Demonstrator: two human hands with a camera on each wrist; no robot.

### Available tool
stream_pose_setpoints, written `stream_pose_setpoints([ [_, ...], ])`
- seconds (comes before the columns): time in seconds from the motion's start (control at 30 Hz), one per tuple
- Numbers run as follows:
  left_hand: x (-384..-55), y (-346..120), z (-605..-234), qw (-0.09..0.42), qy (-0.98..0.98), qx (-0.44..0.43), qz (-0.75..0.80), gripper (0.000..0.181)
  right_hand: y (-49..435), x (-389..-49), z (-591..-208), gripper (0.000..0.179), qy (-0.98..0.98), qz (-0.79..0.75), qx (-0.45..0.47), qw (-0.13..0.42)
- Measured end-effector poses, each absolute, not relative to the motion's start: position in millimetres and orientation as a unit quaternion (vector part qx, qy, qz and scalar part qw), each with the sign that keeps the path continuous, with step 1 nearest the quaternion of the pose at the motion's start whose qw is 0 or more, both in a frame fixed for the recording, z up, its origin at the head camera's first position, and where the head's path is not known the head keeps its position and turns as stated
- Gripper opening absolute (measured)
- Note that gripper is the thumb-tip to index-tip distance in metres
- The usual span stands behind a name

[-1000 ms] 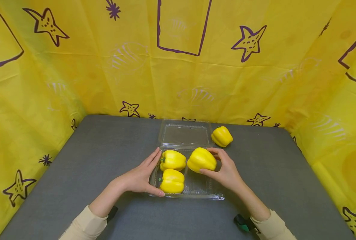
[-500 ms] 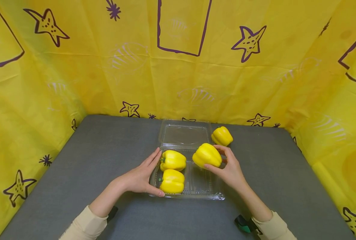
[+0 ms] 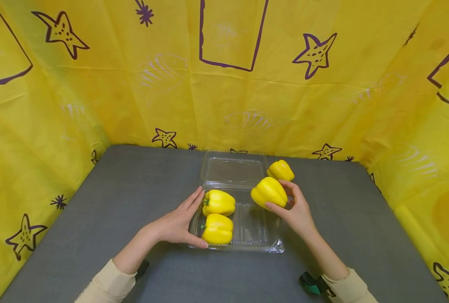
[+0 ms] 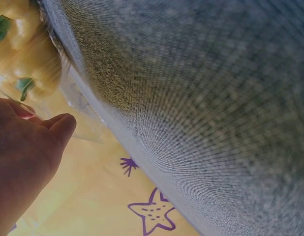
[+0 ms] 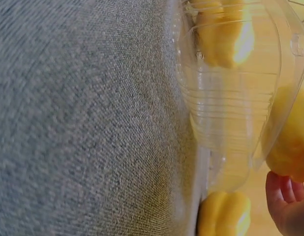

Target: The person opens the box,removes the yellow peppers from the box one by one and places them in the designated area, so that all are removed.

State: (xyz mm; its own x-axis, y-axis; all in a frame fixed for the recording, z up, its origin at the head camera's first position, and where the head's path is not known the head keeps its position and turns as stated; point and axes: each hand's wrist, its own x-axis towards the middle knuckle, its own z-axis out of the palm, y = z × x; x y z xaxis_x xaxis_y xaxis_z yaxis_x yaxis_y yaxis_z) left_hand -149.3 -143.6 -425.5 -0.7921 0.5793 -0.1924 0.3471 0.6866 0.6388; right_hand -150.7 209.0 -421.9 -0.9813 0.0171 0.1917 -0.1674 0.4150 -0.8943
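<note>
In the head view my right hand (image 3: 298,214) grips a yellow bell pepper (image 3: 268,192), held above the right side of a clear plastic clamshell container (image 3: 251,229). The right wrist view shows this held pepper (image 5: 288,135) raised beside the container's clear wall, fingertips on it. Two more yellow peppers, a rear one (image 3: 218,203) and a front one (image 3: 218,229), lie in the container's left half, green stems facing left. Along the container's left edge rests my left hand (image 3: 176,223), fingers extended and thumb at the front corner.
The container's transparent lid (image 3: 233,169) lies folded back behind it. Another yellow pepper (image 3: 282,169) sits on the grey table (image 3: 141,176) right of the lid. Yellow cloth (image 3: 224,92) with starfish drawings encloses the table's back and sides.
My right hand has drawn the pepper up and to the right, away from the two peppers in the container. The left hand has stayed in place.
</note>
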Motion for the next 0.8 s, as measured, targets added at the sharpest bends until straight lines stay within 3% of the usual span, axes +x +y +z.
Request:
stream_pose_setpoints([
  [0.8,-149.7,-143.5,-425.3,0.194,0.897,0.263,0.299,0.135,231.4,-156.9,-418.2,0.074,-0.802,0.592,-0.057,0.064],
])
